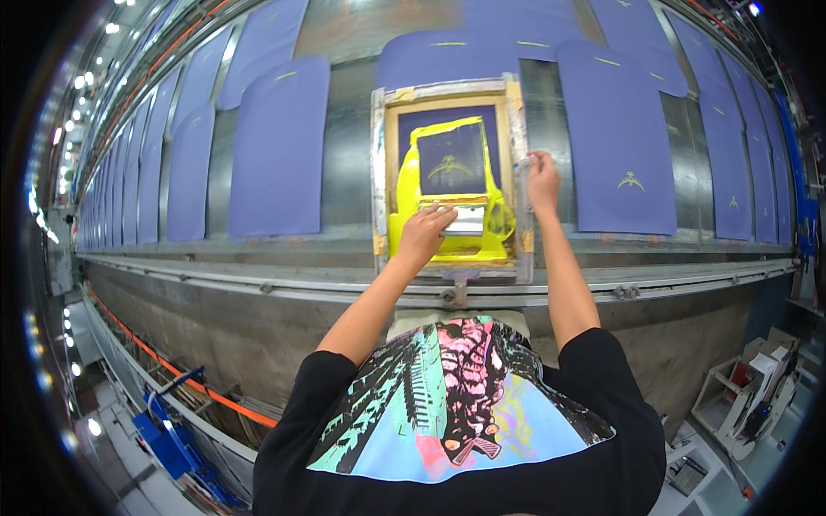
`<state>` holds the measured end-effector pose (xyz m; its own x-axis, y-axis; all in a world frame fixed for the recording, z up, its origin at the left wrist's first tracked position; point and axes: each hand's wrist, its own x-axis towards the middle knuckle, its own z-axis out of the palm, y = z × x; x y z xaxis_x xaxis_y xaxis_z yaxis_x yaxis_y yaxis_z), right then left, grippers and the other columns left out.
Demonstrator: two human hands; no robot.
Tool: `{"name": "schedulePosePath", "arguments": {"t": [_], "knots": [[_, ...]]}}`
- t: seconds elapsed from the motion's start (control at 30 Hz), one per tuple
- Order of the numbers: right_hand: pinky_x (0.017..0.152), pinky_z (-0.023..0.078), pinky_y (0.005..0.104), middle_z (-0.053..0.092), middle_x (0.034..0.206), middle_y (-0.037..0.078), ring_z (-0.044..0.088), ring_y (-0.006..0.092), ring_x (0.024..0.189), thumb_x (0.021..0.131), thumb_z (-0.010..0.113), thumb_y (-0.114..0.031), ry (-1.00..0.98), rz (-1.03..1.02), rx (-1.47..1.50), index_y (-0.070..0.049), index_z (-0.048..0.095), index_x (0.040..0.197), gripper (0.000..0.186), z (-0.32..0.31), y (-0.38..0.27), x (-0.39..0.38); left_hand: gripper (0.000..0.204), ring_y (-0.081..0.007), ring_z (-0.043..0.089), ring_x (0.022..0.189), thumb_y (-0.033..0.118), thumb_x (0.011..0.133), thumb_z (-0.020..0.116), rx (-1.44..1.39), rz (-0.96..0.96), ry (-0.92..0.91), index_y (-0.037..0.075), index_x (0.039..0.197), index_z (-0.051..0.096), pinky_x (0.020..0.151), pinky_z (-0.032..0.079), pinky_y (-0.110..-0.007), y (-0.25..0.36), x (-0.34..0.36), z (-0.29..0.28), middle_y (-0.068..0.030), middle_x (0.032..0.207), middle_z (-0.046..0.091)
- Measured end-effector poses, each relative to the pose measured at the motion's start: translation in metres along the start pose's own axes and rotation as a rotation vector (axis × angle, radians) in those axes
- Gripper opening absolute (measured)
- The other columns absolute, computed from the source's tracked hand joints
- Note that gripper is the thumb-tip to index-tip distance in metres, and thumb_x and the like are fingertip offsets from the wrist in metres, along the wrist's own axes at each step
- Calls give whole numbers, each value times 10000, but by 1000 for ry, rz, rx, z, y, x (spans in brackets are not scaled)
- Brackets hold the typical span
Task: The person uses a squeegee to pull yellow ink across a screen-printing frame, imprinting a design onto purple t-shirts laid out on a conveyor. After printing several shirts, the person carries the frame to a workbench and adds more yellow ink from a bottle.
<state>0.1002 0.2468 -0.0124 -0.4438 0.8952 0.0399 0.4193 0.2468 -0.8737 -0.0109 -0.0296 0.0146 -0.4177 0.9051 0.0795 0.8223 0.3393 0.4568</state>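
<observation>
A screen printing frame (379, 163) with taped corners lies on the long metal table in front of me. Bright yellow ink (473, 252) is spread over its mesh, bordering a rectangular window through which dark purple and a small curved emblem show. My left hand (422, 235) is closed on the left end of a shiny metal squeegee (469, 220), which rests crosswise in the ink near the frame's near end. At the frame's right edge is my right hand (543, 183), its fingers bent together against the rim. The squeegee's blade edge is hidden.
Purple fabric panels (280, 155) lie along the metal table (353, 146) on both sides; a right-hand panel (611, 146) bears a small yellow emblem. A metal rail (258, 284) runs along the near edge. Blue equipment (176, 439) stands at lower left, a white rack (744, 391) at lower right.
</observation>
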Motion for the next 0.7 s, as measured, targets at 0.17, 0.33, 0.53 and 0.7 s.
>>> {"name": "schedulePosePath", "arguments": {"t": [0.17,0.33,0.53,0.7], "knots": [[592,443,430,612,646,133,590,269,575,1036,574,-213,22,26,-34,-60,691,1061,194,-18,-16,-5,496,-310,648,1239,2,780,699,-25,-18,-4,167,1247,720,1005,545,-409,28,-7,-1,-30,1322,697],[589,439,434,596,652,149,577,274,569,1047,564,-218,-36,53,27,-60,684,1064,199,24,-43,-38,550,-293,645,1244,-40,745,660,-49,-145,-33,165,1251,721,983,554,-414,-1,-30,-33,-28,1326,694],[566,412,402,537,628,118,509,226,551,1053,562,-220,2,-15,121,-55,675,1072,200,83,-66,-63,538,-284,653,1232,-34,740,668,10,-176,-12,178,1230,733,962,550,-419,-47,-56,-66,-26,1311,704],[640,467,485,636,738,220,649,425,696,1056,541,-206,-121,56,74,-63,651,1086,184,87,-69,-77,554,-260,665,1207,-23,725,677,78,-198,61,201,1228,741,917,524,-410,-46,-78,-58,5,1295,717]]}}
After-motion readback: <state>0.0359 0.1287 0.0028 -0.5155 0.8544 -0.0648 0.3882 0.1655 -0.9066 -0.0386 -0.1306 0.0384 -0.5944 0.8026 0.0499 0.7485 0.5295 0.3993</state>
